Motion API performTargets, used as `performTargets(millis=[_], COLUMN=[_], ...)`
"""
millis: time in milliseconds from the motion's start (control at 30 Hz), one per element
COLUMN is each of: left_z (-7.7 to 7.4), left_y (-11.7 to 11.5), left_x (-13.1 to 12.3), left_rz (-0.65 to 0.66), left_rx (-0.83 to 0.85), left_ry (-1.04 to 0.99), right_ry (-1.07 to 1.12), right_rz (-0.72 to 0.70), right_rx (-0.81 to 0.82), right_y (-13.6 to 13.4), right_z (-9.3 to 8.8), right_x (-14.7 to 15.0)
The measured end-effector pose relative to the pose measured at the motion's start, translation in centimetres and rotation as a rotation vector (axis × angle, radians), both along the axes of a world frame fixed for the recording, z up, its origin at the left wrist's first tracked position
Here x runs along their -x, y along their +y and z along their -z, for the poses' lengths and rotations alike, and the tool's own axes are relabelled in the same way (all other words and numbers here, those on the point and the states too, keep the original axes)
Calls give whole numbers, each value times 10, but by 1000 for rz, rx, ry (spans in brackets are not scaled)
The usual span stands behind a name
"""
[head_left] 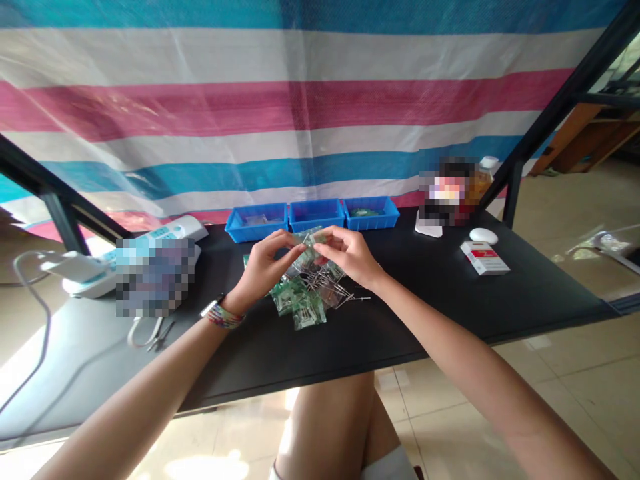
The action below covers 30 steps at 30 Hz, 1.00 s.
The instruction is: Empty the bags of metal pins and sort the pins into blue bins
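Over the middle of the black table, my left hand (270, 260) and my right hand (350, 253) pinch a small clear plastic bag (309, 236) between thumbs and fingers. The bag's contents are too small to make out. Beneath and in front of the hands lies a pile of small green-tinted plastic bags (307, 311) with metal pieces inside. Loose thin metal pins (340, 287), similar to rivets, spread across the right of this pile. My hands partly cover the back of the pile.
Behind the pile stand three blue bins: left (256, 230), middle (317, 217) and right (373, 217). A power strip (150, 243) and cable (145, 333) lie left. Toward the right are a red-and-white box (485, 259), a white oval case (483, 236) and a bottle (485, 177).
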<state>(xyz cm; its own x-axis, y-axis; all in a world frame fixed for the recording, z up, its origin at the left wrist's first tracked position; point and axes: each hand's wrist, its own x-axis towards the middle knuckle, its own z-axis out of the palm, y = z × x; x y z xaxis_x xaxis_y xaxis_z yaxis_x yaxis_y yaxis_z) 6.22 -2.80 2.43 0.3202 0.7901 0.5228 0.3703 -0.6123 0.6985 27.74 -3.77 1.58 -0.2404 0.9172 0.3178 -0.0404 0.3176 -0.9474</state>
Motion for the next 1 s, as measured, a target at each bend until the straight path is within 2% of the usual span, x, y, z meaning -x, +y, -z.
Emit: performTargets(millis=[67,133,367,467,600,667,800,1000], left_z=[1,2,12,20,27,30,31,24], left_y=[0,1,7,10,12,14,16,15], left_x=[0,0,3,3,3,4,5,6], left_rz=[23,32,60,71,59,39,6,-24], left_rx=[19,28,-50,-68,-63,-58,-71,-89], left_ry=[18,55,288,351,408,426,439,286], right_ry=[51,106,367,221,-261,-427,-590,-644], right_rz=[-14,52,471,601,822,817,692,478], right_rx=[89,126,58,96,-3,-86,-231,-490], right_y=[3,11,57,64,53,45,35,24], right_z=[2,2,-1,-3,-8,-10,-9,-2], right_x=[1,-4,-60,-83,-90,-84,-64,-43])
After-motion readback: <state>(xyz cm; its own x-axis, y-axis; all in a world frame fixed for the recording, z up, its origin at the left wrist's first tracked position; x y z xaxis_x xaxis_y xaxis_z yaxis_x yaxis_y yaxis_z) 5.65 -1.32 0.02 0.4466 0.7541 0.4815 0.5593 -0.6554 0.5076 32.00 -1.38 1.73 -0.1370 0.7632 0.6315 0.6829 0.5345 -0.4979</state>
